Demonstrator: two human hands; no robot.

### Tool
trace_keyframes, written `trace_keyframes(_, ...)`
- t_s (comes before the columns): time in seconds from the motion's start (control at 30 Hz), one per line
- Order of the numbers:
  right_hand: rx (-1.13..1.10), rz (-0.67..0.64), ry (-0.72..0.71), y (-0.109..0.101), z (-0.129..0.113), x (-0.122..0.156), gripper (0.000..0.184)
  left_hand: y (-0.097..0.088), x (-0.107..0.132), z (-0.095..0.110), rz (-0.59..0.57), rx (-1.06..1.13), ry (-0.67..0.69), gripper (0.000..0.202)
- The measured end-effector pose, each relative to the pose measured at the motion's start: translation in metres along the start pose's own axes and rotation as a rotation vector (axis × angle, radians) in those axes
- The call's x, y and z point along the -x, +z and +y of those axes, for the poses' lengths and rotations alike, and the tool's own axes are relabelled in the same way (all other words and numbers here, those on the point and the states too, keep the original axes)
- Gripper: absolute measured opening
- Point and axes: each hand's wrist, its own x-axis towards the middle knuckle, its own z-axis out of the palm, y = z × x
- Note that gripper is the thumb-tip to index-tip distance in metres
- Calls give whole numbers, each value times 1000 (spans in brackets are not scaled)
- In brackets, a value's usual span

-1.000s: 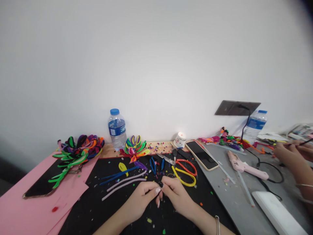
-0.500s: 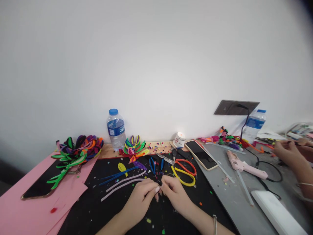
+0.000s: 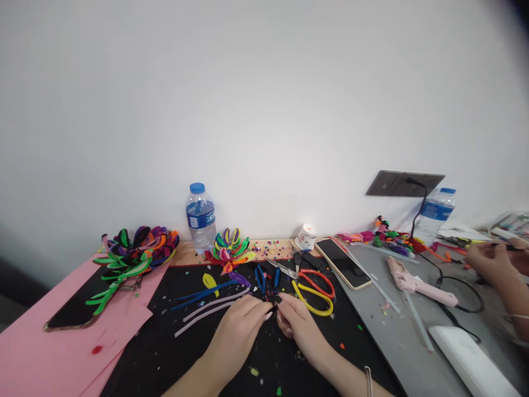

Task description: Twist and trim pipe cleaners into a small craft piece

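Observation:
My left hand (image 3: 240, 325) and my right hand (image 3: 298, 324) meet fingertip to fingertip low over the black mat (image 3: 165, 342), both pinched on a small dark piece I cannot make out. Just beyond the fingers lie blue-handled pliers (image 3: 264, 277) and red and yellow scissors (image 3: 314, 289). Pale lilac pipe cleaners (image 3: 206, 313) and blue pipe cleaners (image 3: 202, 293) lie to the left of my left hand.
A pipe-cleaner flower (image 3: 228, 249) and water bottle (image 3: 200, 216) stand by the wall. A bigger flower (image 3: 132, 255) rests on pink paper (image 3: 49, 353). A phone (image 3: 343, 262), pink glue gun (image 3: 417, 282) and another person's hands (image 3: 494, 259) are on the right.
Both my hands have slid a little away from me, towards the pliers, still pinched together. The other person's hands have shifted slightly at the right edge.

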Motion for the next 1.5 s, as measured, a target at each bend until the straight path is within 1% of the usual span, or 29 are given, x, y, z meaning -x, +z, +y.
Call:
trace_keyframes(0.17, 19, 73, 21, 2, 2, 1, 41, 0, 1, -1, 21, -66, 76, 26)
trace_keyframes(0.3, 56, 82, 41, 2, 3, 2, 40, 0, 2, -2, 45, -80, 115, 27)
trace_keyframes(0.43, 14, 82, 67, 2, 4, 2, 37, 0, 2, -1, 61, -66, 112, 26)
trace_keyframes(0.67, 12, 84, 54, 2, 5, 1, 37, -1, 2, 1, 68, -51, 94, 23)
trace_keyframes(0.87, 118, 86, 20, 3, 6, 2, 33, -1, 2, 0, 70, -81, 126, 22)
trace_keyframes(1.07, 254, 94, -18, 4, 6, 1, 32, 3, 2, -3, 80, -120, 121, 19)
trace_keyframes(1.3, 403, 70, -54, 3, 4, 3, 32, 4, 3, -2, 31, -119, 87, 24)
trace_keyframes(1.5, 444, 62, -67, 3, 1, 4, 31, 4, 3, -1, -46, -51, -1, 25)
